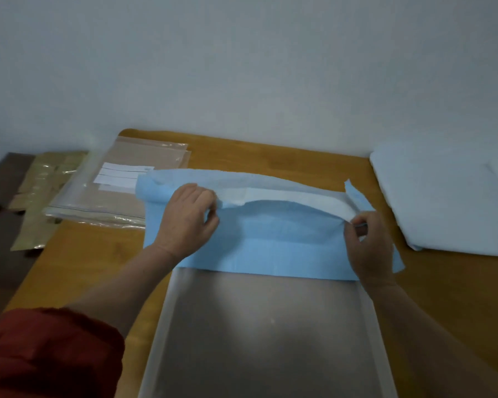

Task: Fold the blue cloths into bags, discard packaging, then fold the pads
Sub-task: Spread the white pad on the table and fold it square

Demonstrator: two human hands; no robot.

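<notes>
Pinching the blue cloth mid-fold, left hand and right hand are folding it; bags at the table's far-left corner and pads at its right edge are apparently waiting.

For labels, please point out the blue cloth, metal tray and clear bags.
blue cloth (270, 255), head view, flat near band.
metal tray (270, 340), head view, bare base.
clear bags (121, 176), head view, white label.

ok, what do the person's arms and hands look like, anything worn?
Bare left hand and right hand: no gloves, rings or watch visible. Left arm has a dark red sleeve bunched near the elbow; right forearm shows no sleeve.
</notes>
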